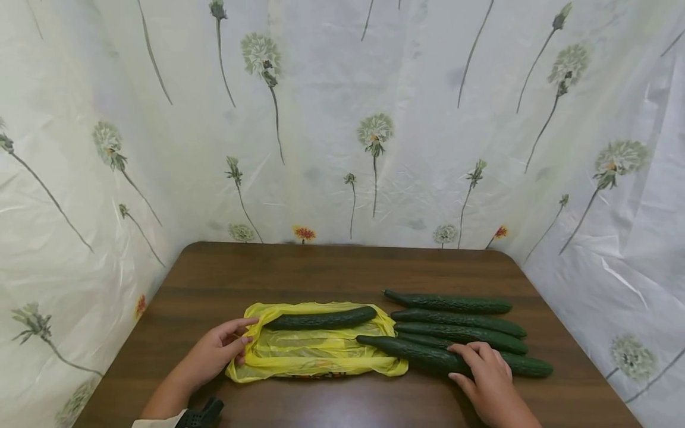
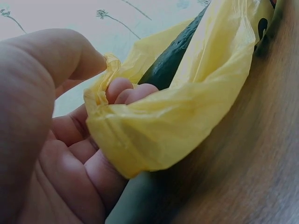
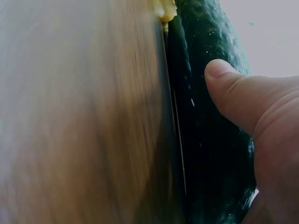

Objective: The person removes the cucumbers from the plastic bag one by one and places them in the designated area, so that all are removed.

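A yellow plastic bag lies with its mouth spread wide, and one cucumber rests inside along its far side. My left hand is at the bag's left end. In the left wrist view its thumb and fingers pinch the bag's rim, with fingertips inside the opening. My right hand grips a second cucumber from above, thumb on the near side. That cucumber's narrow tip reaches over the bag's right edge. The right wrist view shows the thumb pressed on its dark, bumpy skin.
Several more cucumbers lie side by side on the right of the brown wooden table, just beyond the right hand. A curtain printed with dandelions hangs behind and along both sides of the table.
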Tool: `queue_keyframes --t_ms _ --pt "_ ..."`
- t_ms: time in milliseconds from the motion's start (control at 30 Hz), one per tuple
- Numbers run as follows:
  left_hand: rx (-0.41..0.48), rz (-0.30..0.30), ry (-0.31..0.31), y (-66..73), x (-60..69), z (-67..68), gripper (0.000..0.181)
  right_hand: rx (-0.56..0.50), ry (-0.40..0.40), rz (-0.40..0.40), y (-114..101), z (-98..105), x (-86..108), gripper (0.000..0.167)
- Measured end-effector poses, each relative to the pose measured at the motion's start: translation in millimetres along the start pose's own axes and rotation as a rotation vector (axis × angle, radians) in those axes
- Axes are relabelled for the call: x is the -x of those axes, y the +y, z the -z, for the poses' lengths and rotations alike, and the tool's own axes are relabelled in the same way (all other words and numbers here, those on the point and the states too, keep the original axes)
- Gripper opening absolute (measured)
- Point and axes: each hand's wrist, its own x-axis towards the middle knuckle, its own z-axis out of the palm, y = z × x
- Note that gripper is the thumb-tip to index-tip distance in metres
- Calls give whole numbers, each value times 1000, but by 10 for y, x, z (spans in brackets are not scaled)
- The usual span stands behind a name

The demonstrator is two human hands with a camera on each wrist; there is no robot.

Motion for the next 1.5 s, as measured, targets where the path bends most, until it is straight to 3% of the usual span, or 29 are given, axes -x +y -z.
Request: queue_keyframes --t_ms 767,1200,1500 --pt "-6 -17 9 26 22 -28 51 0 41 24 488 147 232 51" --pt "-8 4 24 12 8 -26 50 -41 -7 -16 570 209 221 50" --pt "-9 7 15 16 12 -31 51 -22 6 -20 621 186 285 50"
